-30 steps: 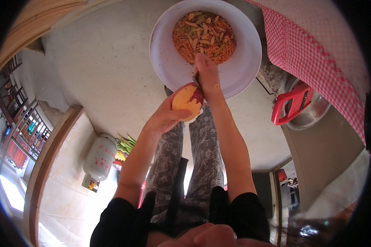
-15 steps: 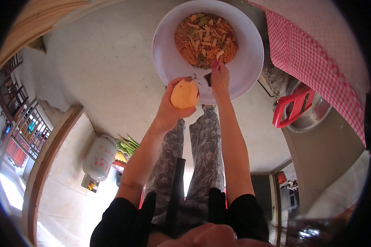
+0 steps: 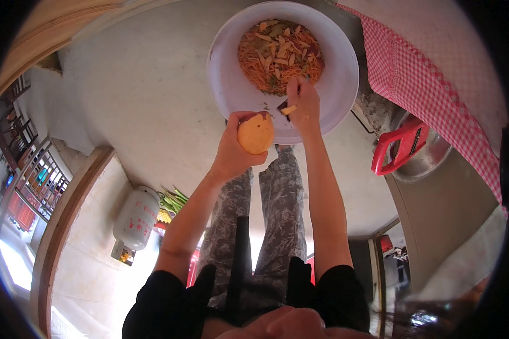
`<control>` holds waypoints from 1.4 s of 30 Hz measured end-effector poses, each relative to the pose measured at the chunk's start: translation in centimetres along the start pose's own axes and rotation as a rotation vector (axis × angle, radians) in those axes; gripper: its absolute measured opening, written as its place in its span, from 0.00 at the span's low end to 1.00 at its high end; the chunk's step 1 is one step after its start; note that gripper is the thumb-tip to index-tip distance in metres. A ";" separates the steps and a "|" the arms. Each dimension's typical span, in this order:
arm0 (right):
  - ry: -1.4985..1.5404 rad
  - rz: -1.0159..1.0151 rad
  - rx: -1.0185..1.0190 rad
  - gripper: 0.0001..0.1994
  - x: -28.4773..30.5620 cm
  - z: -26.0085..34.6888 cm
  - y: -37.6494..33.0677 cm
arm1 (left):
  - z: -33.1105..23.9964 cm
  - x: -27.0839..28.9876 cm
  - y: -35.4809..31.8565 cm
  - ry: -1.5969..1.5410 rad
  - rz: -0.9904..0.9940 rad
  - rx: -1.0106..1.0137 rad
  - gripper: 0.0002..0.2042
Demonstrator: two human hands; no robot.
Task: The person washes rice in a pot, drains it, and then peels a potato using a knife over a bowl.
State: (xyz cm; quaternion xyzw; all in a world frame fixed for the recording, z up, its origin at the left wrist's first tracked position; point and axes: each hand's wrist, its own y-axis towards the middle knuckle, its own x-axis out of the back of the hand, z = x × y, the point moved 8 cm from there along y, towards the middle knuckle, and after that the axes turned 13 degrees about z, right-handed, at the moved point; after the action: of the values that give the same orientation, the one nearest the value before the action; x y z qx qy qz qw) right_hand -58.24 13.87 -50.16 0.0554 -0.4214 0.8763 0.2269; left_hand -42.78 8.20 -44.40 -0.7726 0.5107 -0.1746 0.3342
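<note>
My left hand is wrapped round a mostly peeled sweet potato, its orange flesh facing up and a little reddish skin at the top. Just right of it, my right hand is closed on a knife whose short dark blade shows below the fingers; the handle is hidden in the grip. An orange slice lies against the blade. Both hands are over the near side of a large pale basin. Orange shreds and several flat slices are heaped at the basin's bottom.
To the right, a red grater rests in a metal bowl beside a red-and-white checked cloth. A white gas cylinder stands at the lower left near green vegetables. My legs are below the basin.
My right hand has turned at the wrist, and an orange slice now shows on the blade. The sweet potato has been rotated slightly in my left hand, showing more bare flesh.
</note>
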 end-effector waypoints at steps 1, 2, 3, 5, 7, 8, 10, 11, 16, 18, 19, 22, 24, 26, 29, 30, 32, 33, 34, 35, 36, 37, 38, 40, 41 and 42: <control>-0.024 0.005 0.033 0.12 -0.2 1.3 -1.0 | -0.6 -0.2 -0.1 0.046 0.004 0.025 0.30; -0.043 0.013 0.068 0.12 -1.2 2.7 -2.1 | -1.0 -0.4 -0.1 0.068 0.000 0.047 0.30; -0.061 0.022 0.104 0.12 -1.9 3.6 -2.5 | -1.3 -0.8 -0.2 0.091 -0.005 0.070 0.31; -0.107 0.025 0.093 0.11 -1.7 2.8 -1.4 | -1.5 -1.2 -0.4 0.114 -0.004 0.071 0.31; -0.284 -0.089 0.013 0.12 -1.2 -1.5 1.7 | -1.4 -1.7 -0.2 0.117 0.010 0.028 0.31; -0.236 -0.067 0.001 0.12 -1.1 -2.7 2.3 | -1.7 -1.3 0.0 0.136 -0.006 -0.008 0.31; -0.146 -0.011 -0.021 0.13 -0.7 -3.8 2.4 | -2.3 -1.2 0.2 0.165 -0.046 -0.075 0.30; -0.055 -0.012 0.007 0.14 -0.5 -3.5 2.1 | -1.1 -1.1 0.4 -0.054 -0.004 -0.042 0.30; 0.464 -0.013 0.009 0.13 -1.2 -2.1 -0.5 | 2.8 -1.9 0.8 -0.797 0.104 0.170 0.30; 0.339 -0.027 0.041 0.13 -2.1 0.3 -2.5 | 2.1 -1.8 1.1 -0.696 0.130 0.113 0.32; 0.265 -0.015 0.075 0.13 -2.3 2.4 -3.7 | 1.6 -1.7 1.1 -0.646 0.142 0.083 0.33; 0.010 -0.046 0.121 0.12 -2.2 3.3 -2.8 | 0.9 -1.4 0.9 -0.477 0.156 0.084 0.35; -0.155 -0.206 0.153 0.12 -1.3 -0.2 0.5 | 0.2 -2.8 0.4 -0.527 0.234 -0.001 0.35; -0.014 -0.079 -0.021 0.12 -1.4 -4.0 2.2 | 0.0 -2.9 0.5 -0.543 0.256 -0.002 0.35; 0.248 -0.008 -0.136 0.12 -2.2 -5.7 2.0 | 0.6 -1.8 1.3 -0.613 0.179 0.061 0.36; 0.345 -0.007 -0.152 0.12 -2.4 -5.9 1.4 | 1.0 -1.5 1.4 -0.631 0.177 0.070 0.37; 0.292 -0.019 -0.010 0.12 -2.1 -1.3 -1.0 | 2.0 -1.0 1.1 -0.671 0.156 0.093 0.37; 0.267 -0.034 0.061 0.12 -1.7 0.8 -1.8 | 2.1 -1.2 1.1 -0.694 0.191 0.100 0.37; 0.227 -0.041 0.118 0.12 -1.7 1.9 -2.1 | 2.0 -1.5 1.2 -0.716 0.229 0.105 0.37; 0.188 -0.046 0.176 0.12 -1.7 2.9 -2.3 | 2.0 -1.8 1.3 -0.737 0.264 0.111 0.37; 0.150 -0.049 0.235 0.12 -1.8 3.6 -2.4 | 1.6 -2.2 0.8 -0.795 0.315 0.105 0.37; -0.022 -0.126 0.156 0.13 -0.9 1.7 -0.5 | 0.8 -3.2 0.1 -0.853 0.383 0.100 0.37; 0.027 -0.131 0.048 0.13 -0.5 -1.4 1.0 | 0.1 -4.0 -0.2 -0.909 0.462 0.097 0.37; 0.136 -0.097 -0.148 0.14 -0.8 -4.9 2.4 | 0.3 -3.8 0.5 -0.934 0.419 0.094 0.37; 0.243 -0.110 -0.046 0.16 -0.8 -4.3 1.7 | 0.7 -3.1 0.9 -0.977 0.347 0.131 0.37; 0.240 -0.111 -0.038 0.15 -0.8 -4.0 1.4 | 1.3 -2.3 1.3 -1.020 0.277 0.167 0.37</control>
State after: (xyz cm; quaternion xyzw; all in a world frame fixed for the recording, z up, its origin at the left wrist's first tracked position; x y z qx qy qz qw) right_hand -57.77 15.87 -53.89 -0.0311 -0.4039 0.8546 0.3249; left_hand -43.80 10.34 -46.00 -0.6555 0.3652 0.2286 0.6203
